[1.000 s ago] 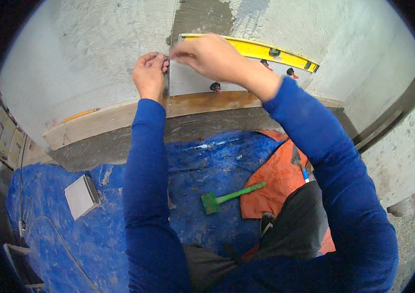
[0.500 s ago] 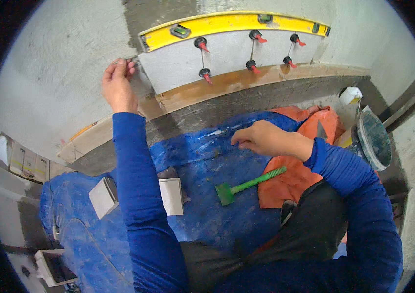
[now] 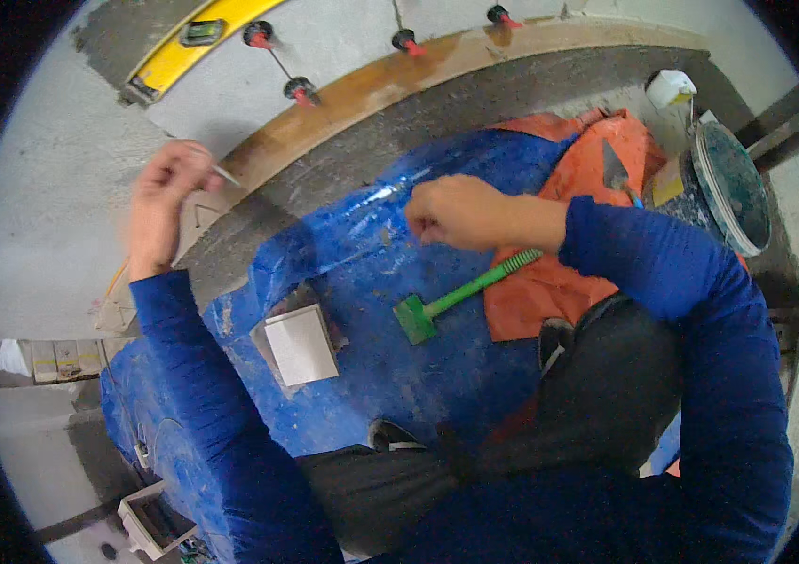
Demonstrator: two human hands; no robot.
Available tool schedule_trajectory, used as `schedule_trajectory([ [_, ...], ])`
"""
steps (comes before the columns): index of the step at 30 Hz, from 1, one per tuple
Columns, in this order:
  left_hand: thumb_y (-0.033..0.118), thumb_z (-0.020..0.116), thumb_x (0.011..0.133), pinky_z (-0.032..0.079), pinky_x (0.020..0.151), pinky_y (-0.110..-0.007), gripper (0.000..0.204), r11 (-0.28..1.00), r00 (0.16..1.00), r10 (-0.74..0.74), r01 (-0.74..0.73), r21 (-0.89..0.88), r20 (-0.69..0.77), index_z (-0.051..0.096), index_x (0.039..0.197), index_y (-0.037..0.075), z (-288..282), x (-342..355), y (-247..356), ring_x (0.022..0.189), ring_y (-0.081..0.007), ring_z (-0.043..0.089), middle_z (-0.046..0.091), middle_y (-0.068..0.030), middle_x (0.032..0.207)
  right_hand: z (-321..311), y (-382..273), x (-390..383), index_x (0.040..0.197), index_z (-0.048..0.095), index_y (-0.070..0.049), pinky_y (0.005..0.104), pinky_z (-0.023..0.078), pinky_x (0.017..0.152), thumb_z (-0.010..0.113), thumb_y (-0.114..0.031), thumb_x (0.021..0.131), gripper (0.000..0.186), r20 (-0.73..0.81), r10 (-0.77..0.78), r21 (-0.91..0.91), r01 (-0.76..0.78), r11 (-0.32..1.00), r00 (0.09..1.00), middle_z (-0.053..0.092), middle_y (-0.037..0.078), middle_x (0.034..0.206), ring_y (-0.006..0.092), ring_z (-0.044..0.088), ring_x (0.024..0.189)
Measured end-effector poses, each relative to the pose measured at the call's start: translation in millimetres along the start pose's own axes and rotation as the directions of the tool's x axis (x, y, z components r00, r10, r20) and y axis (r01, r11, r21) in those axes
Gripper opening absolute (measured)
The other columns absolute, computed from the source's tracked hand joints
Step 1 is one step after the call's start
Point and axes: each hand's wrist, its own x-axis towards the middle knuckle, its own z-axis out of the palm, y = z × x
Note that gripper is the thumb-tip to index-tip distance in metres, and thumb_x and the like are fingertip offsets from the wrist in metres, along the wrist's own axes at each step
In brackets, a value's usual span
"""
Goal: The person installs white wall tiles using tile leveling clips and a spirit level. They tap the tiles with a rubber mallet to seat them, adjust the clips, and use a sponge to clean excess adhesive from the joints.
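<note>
My left hand (image 3: 169, 193), slightly blurred, is pinched near the lower left of the pale wall tiles (image 3: 343, 42). A thin pale strip (image 3: 224, 175) sticks out from its fingertips; what it is I cannot tell. My right hand (image 3: 456, 211) hovers over the blue tarp with curled fingers, and whatever may be inside them is hidden. Black tile-levelling clips with red handles (image 3: 300, 91) sit along the tile joints. A yellow spirit level (image 3: 178, 61) lies along the tiles' upper edge. Below them runs a wooden batten (image 3: 362, 99).
A green mallet-like tool (image 3: 418, 320) and a stack of small white tiles (image 3: 302, 346) lie on the blue tarp (image 3: 371, 395). On the right are an orange sheet (image 3: 550, 282), a trowel (image 3: 616, 169), a bucket (image 3: 733, 188) and a white container (image 3: 670, 88).
My view has shifted, so the level and tiles sit higher and farther left. My left hand has come down from the tile's left edge toward the batten. My right hand stays curled over the tarp.
</note>
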Motion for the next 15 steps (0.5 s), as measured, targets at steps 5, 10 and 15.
schedule_trajectory([
  [5,0.009,0.067,0.092,0.056,0.071,-0.027,0.013,0.933,0.841,-0.351,0.351,0.078,0.412,0.067,0.104,0.002,96,-17,-97,0.077,-0.0143,0.068,0.07,-0.0061,0.09,14,39,2,0.089,0.072,-0.009,0.0454,0.054,0.076,0.076,-0.016,0.077,0.014,0.156,0.196,-0.04,-0.192,0.981,0.968,0.072,0.012,0.088,0.0332,0.07,0.087],
  [10,0.01,0.066,0.092,0.056,0.066,-0.027,0.015,0.761,0.715,-0.64,0.64,0.105,0.282,0.068,0.104,0.003,138,-48,-181,0.076,-0.0154,0.07,0.072,-0.0072,0.092,32,54,-3,0.086,0.073,-0.01,0.0492,0.056,0.073,0.07,-0.015,0.076,0.012,0.187,0.165,-0.008,-0.167,0.986,0.968,0.073,0.013,0.085,0.036,0.071,0.084],
  [15,0.012,0.067,0.09,0.058,0.069,-0.031,0.019,0.709,0.634,-0.679,0.697,0.108,0.371,0.067,0.106,0.001,160,-76,-219,0.079,-0.018,0.071,0.074,-0.0096,0.096,45,57,-10,0.086,0.073,-0.01,0.049,0.056,0.074,0.067,-0.014,0.076,0.012,0.245,0.17,-0.05,-0.163,0.985,0.955,0.074,0.014,0.087,0.0365,0.071,0.086],
])
